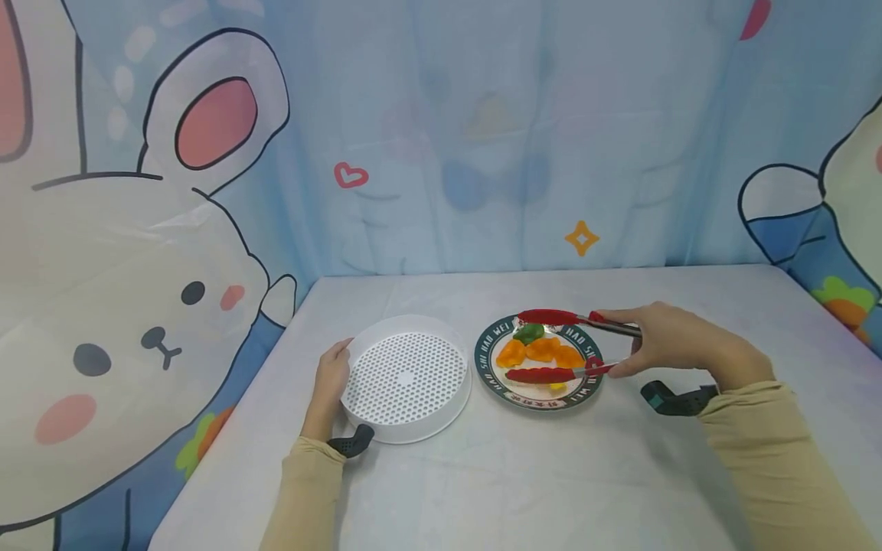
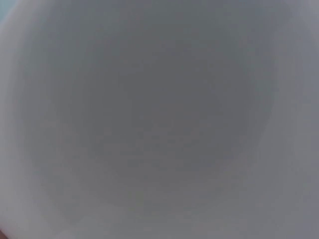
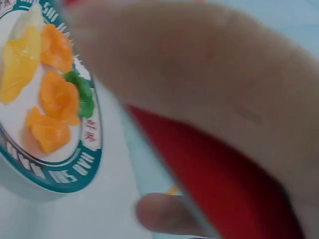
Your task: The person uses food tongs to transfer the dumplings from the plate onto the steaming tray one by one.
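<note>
Head view: the right hand (image 1: pixel 678 338) holds red-tipped metal tongs (image 1: pixel 540 376) spread wide over the round green-rimmed plate (image 1: pixel 537 401); left of that plate, the left hand (image 1: pixel 332 380) grips a white perforated tray (image 1: pixel 406 380). Best squeeze evenly, gently, on one orange lump (image 1: pixel 543 350).

Left, a round white perforated plastic tray (image 1: pixel 405 377); right, a round green-rimmed white plate (image 1: pixel 540 400) bearing lumpy orange pieces (image 1: pixel 543 349) under red-and-silver tongs (image 1: pixel 540 375).

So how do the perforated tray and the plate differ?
The tray is plain white and full of holes; the plate has a dark green, lettered rim. The tray has an upright wall; the plate is shallow. The tray is empty; the plate bears orange, yellow and green pieces. Both are round.
</note>
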`<act>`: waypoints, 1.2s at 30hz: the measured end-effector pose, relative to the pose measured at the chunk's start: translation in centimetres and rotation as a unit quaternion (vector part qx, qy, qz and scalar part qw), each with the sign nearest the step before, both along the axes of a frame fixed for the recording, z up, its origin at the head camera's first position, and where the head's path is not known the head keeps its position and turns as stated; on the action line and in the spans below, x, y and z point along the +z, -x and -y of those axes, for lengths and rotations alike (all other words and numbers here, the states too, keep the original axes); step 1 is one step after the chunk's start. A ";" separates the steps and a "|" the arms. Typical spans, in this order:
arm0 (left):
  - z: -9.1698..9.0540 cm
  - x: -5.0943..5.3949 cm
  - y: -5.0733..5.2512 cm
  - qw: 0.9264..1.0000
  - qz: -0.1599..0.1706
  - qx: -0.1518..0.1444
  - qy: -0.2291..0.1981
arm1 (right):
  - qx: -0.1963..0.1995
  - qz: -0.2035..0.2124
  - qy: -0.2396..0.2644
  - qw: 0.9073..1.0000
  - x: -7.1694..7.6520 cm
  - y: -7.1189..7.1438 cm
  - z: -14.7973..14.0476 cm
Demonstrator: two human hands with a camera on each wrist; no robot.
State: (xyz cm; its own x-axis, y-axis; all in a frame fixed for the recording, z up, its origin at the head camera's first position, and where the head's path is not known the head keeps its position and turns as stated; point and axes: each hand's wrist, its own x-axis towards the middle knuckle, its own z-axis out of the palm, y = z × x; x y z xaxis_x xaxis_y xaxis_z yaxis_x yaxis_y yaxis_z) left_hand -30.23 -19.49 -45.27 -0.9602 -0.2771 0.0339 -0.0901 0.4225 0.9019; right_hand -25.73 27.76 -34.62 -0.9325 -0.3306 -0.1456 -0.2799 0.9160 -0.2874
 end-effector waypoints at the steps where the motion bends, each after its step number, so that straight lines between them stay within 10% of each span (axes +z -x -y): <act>1: 0.0 0.0 0.0 1.000 -0.001 0.001 -0.001 | -0.003 -0.006 -0.005 1.000 -0.1 0.1 0.1; 15: 0.9 -1.9 1.7 0.999 0.000 -0.005 0.032 | -0.010 0.007 -0.048 0.999 -1.6 1.2 0.8; 22: 0.4 -0.5 0.4 1.000 0.007 0.000 -0.003 | -0.005 0.001 -0.061 0.998 -1.6 1.2 0.8; 29: 1.8 -3.2 2.7 0.998 0.021 0.001 0.051 | -0.010 -0.018 -0.048 0.999 -1.6 1.2 0.7; 36: 0.4 -0.2 0.3 1.000 0.002 -0.014 0.006 | -0.027 -0.007 -0.047 0.999 -1.8 1.3 0.6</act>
